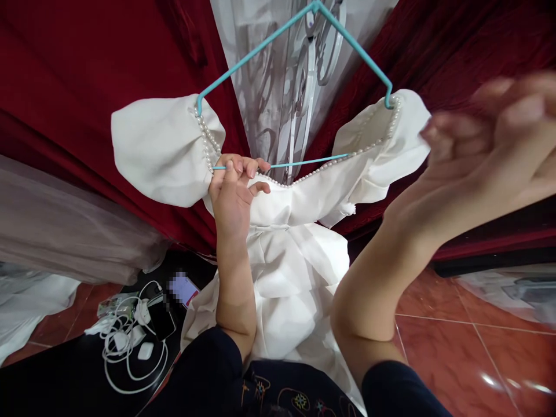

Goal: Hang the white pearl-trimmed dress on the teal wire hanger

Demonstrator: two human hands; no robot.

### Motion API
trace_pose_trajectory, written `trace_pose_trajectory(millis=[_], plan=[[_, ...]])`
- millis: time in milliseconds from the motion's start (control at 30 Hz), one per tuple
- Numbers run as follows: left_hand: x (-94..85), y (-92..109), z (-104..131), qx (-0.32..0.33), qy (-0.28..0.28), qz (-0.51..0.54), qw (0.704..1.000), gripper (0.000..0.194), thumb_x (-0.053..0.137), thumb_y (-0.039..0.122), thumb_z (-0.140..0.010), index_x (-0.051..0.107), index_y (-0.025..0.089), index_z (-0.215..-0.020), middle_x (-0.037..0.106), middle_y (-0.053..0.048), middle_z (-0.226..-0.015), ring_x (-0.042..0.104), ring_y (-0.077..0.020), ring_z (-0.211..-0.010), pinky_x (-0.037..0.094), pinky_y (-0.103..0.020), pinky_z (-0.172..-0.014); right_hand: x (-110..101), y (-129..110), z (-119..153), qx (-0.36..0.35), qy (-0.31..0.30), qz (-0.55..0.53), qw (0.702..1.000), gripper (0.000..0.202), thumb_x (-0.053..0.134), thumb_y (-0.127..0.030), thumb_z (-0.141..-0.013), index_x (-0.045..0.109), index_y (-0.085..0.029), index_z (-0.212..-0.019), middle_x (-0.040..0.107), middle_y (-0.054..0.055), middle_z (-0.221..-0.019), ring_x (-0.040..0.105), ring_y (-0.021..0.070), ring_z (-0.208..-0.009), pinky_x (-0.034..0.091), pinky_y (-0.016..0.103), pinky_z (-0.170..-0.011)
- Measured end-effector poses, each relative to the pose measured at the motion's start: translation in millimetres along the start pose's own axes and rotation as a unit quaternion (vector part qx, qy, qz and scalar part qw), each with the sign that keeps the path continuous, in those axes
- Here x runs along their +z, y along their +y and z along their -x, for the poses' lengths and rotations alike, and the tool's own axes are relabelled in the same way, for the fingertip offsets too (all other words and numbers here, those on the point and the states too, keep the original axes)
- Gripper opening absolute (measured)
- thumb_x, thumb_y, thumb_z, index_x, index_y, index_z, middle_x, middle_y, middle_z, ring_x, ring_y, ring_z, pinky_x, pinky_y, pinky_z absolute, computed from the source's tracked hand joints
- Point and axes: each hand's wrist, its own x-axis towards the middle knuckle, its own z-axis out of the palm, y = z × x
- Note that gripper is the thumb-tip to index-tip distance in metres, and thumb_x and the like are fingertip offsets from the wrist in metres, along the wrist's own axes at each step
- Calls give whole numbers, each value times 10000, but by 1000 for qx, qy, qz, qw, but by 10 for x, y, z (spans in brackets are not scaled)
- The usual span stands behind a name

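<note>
A white dress (pixel 299 202) with puffed sleeves and a pearl-trimmed neckline hangs on a light blue clothes hanger (pixel 356 49). My left hand (pixel 234 191) is curled around the hanger's lower bar by the left sleeve (pixel 156 150), at the pearl edge. My right hand (pixel 490 139) is raised, blurred, near the outer side of the right sleeve (pixel 406 142). Its fingers look loosely bent and apart, and I see nothing in them. The dress's skirt (pixel 291 295) falls between my forearms.
Dark red curtains (pixel 108 69) hang on both sides, with a white ornate metal frame (pixel 304 87) behind the hanger. At the lower left, a black surface (pixel 56 370) bears tangled white cables (pixel 125 341) and a phone (pixel 161 318). Reddish floor tiles (pixel 504 347) show at the right.
</note>
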Motion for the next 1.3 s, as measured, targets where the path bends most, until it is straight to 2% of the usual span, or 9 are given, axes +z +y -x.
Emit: trace_pose_trajectory(millis=[233,400,600,733,867,933,967,1133,1300], plan=[[23,-17,-6,-5,14,-39,999,295,601,445,-1011,460,239,-855,494,-30,-825,670,-216,-980,560,-256,-648,601,893,650,55,-46,-14,997,358,720,-509,-908,701,-250,-1155,776,33,-1138,752,181,-1113,650,357,-949],[11,-27,-6,-3,-10,22,1000,235,582,362,-1043,506,233,-863,500,-20,-827,674,-192,-962,566,-244,-659,673,1241,694,49,-73,-152,984,336,650,-529,-947,700,-282,-1169,740,10,-1279,716,147,-1214,566,400,-1165],[55,-57,148,-23,-12,10,1000,228,586,437,-1057,575,233,-955,693,-56,-1004,720,-217,-1115,607,-261,-754,633,1313,667,17,-90,-223,970,191,638,-484,-966,649,-306,-1036,727,-17,-1115,713,126,-1191,585,347,-1134],[75,-148,315,6,56,-95,994,277,581,469,-1056,688,216,-1093,776,-73,-1045,771,-182,-872,595,-263,-712,636,1298,614,1,-108,-186,977,231,683,-456,-922,589,-293,-1056,691,-7,-1095,705,133,-1163,616,320,-1044],[44,-176,362,186,183,-191,946,166,674,376,-1010,731,233,-949,707,-1,-814,678,-139,-706,523,-265,-639,673,1280,627,-15,-94,-132,987,252,655,-455,-914,533,-291,-1061,668,2,-1113,689,157,-1195,615,350,-1016],[15,-130,341,286,235,-222,902,20,743,272,-963,724,269,-957,677,8,-882,666,-157,-822,537,-306,-761,696,1275,641,-18,-89,-121,989,267,659,-457,-900,522,-290,-1058,664,3,-1116,687,160,-1200,615,352,-1008],[-3,-101,323,313,248,-242,884,95,773,232,-938,718,287,-993,670,4,-965,663,-176,-926,536,-335,-853,706,1274,645,-19,-85,-119,989,271,663,-454,-893,521,-289,-1055,663,3,-1112,688,159,-1196,617,348,-999],[-87,-60,166,321,208,-371,846,463,821,201,-880,640,317,-1289,563,-34,-1379,487,-298,-1402,345,-498,-1233,732,1280,647,-26,-87,-130,987,237,663,-408,-892,524,-289,-1043,654,-3,-1089,698,140,-1155,630,311,-957],[-76,-178,-98,358,245,-399,808,334,716,123,-918,667,252,-1222,608,-67,-1309,483,-246,-1396,214,-484,-1320,762,1291,651,-34,-70,-112,991,274,682,-414,-867,508,-286,-1035,642,4,-1074,702,153,-1142,646,305,-925]])
